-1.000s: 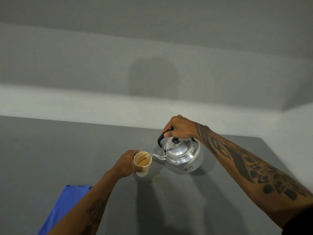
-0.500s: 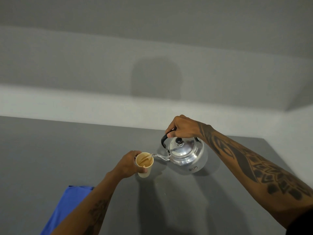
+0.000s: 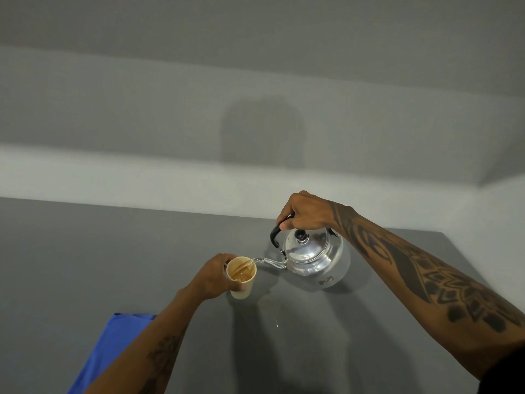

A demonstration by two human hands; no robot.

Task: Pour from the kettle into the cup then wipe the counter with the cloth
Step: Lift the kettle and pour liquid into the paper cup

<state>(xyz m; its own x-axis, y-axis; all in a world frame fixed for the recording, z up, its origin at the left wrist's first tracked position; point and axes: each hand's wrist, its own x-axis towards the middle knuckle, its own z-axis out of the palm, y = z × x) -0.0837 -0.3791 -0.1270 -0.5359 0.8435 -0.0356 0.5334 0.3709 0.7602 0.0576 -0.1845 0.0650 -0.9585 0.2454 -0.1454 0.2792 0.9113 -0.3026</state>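
A shiny metal kettle (image 3: 315, 260) with a black handle hangs tilted over the grey counter (image 3: 85, 265), its thin spout reaching left. My right hand (image 3: 304, 211) grips the handle from above. A thin stream runs from the spout into a pale paper cup (image 3: 242, 277) that holds amber liquid. My left hand (image 3: 216, 275) is wrapped around the cup's left side, and the cup stands on the counter. A blue cloth (image 3: 113, 348) lies at the lower left, partly hidden under my left forearm.
A few small drops (image 3: 277, 325) glisten on the counter in front of the cup. A white ledge (image 3: 113, 183) and grey wall run behind the counter. The counter's right edge (image 3: 466, 268) slants down to the right.
The kettle has drifted slightly right and away from me while it keeps pouring. The liquid in the cup stands a little higher. My left hand stays on the cup.
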